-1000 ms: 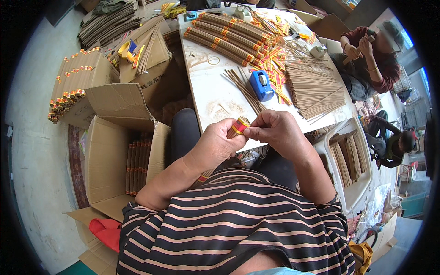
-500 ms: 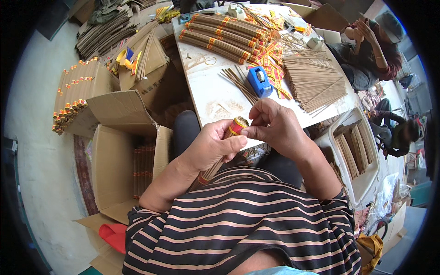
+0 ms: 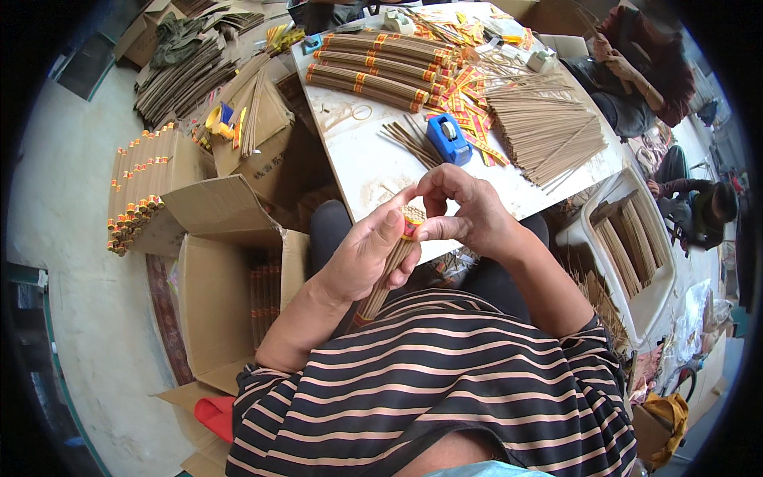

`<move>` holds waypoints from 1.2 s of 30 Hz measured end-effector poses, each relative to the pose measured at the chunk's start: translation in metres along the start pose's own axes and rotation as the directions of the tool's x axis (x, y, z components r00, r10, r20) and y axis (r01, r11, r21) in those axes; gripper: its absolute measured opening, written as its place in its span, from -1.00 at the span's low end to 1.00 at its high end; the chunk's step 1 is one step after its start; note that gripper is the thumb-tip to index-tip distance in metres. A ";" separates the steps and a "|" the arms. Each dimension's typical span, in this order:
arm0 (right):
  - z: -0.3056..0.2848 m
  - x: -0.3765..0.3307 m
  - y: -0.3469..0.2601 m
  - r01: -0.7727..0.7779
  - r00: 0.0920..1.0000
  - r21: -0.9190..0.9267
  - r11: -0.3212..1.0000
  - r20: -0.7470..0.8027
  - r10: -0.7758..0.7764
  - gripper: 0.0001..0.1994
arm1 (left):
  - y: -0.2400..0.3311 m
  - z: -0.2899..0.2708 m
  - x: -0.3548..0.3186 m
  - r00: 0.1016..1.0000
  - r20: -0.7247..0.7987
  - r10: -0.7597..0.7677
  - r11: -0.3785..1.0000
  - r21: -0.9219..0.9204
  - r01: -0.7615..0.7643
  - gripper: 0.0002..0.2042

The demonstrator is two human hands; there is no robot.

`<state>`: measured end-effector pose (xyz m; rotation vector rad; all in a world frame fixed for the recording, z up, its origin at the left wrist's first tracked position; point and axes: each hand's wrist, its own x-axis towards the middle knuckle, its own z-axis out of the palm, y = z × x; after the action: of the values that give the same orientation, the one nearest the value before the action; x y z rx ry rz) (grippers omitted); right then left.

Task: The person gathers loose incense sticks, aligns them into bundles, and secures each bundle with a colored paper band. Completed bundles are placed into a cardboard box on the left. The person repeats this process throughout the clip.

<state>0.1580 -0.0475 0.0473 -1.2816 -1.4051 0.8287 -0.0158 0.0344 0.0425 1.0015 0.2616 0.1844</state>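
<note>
A bundle of brown incense sticks (image 3: 382, 276) slants up from my lap, its stick ends facing up at the top. A red and yellow paper band (image 3: 410, 229) is wrapped round that upper end, and another band shows lower down by my shirt. My left hand (image 3: 354, 253) is closed round the bundle under the upper band, its thumb raised along the side. From the right, my right hand (image 3: 470, 210) curls thumb and forefinger round the banded end, touching it. Beyond my hands, a blue tape dispenser (image 3: 450, 141) stands on the white table (image 3: 342, 131).
Banded incense bundles (image 3: 373, 71) lie stacked across the table, beside loose paper bands (image 3: 469, 107) and a pile of loose sticks (image 3: 548, 131). An open carton (image 3: 211, 298) holding bundles stands at my left, a white bin (image 3: 576, 234) at my right. Another person (image 3: 644, 63) sits at far right.
My right forefinger has come round the bundle's top, and my left thumb has lifted. The bundle's end now faces up more. The whole view has shifted slightly.
</note>
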 end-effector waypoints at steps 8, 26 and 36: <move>0.005 0.003 0.019 0.265 0.962 0.115 0.958 0.035 -0.270 -0.74 | 0.001 0.002 0.003 0.992 0.121 0.021 0.979 -0.203 0.004 -0.32; 0.019 0.005 0.020 -0.009 0.999 0.580 0.815 -0.022 0.026 -0.85 | 0.022 0.010 0.011 0.985 0.164 0.061 0.974 -0.224 -0.023 -0.28; 0.019 -0.024 -0.025 -0.263 0.936 0.245 0.933 0.301 0.185 -0.48 | 0.103 0.015 0.015 0.398 -0.181 0.899 0.403 -0.009 -0.915 -0.71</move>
<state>0.1309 -0.0735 0.0608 -1.1498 -1.3040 1.3583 -0.0009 0.0811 0.1354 0.9259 -0.2155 1.3097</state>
